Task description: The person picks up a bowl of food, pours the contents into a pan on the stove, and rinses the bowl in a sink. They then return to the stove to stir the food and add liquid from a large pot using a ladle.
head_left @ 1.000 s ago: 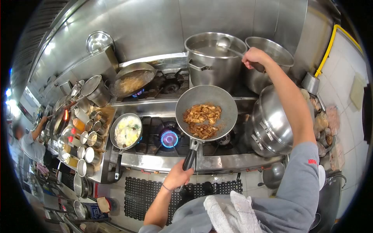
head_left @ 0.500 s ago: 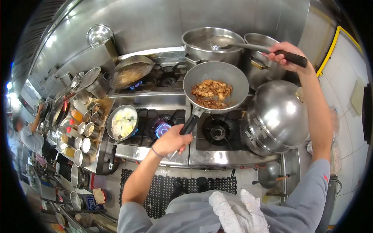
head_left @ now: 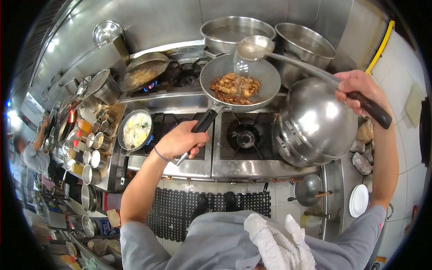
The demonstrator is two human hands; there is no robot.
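Note:
My left hand (head_left: 182, 140) is closed round the black handle of a grey frying pan (head_left: 271, 83), which is held up above the stove. Chopped browned food, perhaps meat (head_left: 231, 88), lies in the pan. In my right hand (head_left: 362, 90) is the dark grip of a long metal ladle (head_left: 256, 47). The ladle's bowl is tilted over the pan's far edge, and clear liquid (head_left: 242, 67) runs from it onto the browned food. Behind the pan stands a large steel pot (head_left: 225, 46) of liquid, with another pot (head_left: 326, 51) beside it.
A smaller frying pan (head_left: 150, 140) with white and yellow food sits on a burner at left. Behind it is a wok (head_left: 159, 62) with oily liquid. A domed steel lid (head_left: 319, 112) stands at right. Seasoning containers (head_left: 101, 141) crowd the left side; a co-worker (head_left: 33, 155) is further off.
The ladle has come from over the large pot to above the frying pan and now pours liquid. My right hand has moved lower and right; the burner flame by my left hand no longer shows.

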